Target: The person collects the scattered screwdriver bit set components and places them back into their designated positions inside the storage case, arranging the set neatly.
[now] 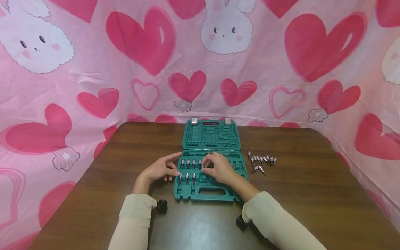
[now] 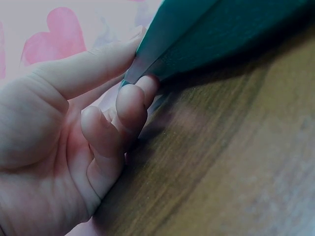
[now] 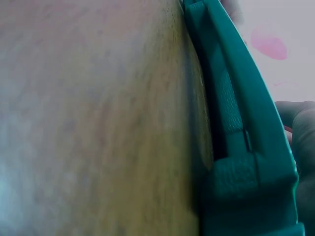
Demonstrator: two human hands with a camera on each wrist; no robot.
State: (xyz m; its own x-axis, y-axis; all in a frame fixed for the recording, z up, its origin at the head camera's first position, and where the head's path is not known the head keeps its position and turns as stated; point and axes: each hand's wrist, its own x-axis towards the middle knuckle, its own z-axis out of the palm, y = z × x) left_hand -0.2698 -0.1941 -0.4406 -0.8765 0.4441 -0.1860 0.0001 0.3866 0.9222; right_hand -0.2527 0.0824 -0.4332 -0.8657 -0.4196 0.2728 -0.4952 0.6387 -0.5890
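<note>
A green tool case lies unfolded on the table, its lid leaning back. Bit sockets with silver collars and dark tips stand in two rows at the left of the tray, such as this bit socket. My left hand holds the case's left edge; in the left wrist view its thumb lies on the rim and other fingers curl against the side. With thumb and forefinger, my right hand pinches a bit socket at the right end of the upper row, mostly covered by the fingers.
Several loose bit sockets lie on the brown wooden table to the right of the case. A pink heart-patterned cloth hangs behind and at both sides. The case's handle side faces me.
</note>
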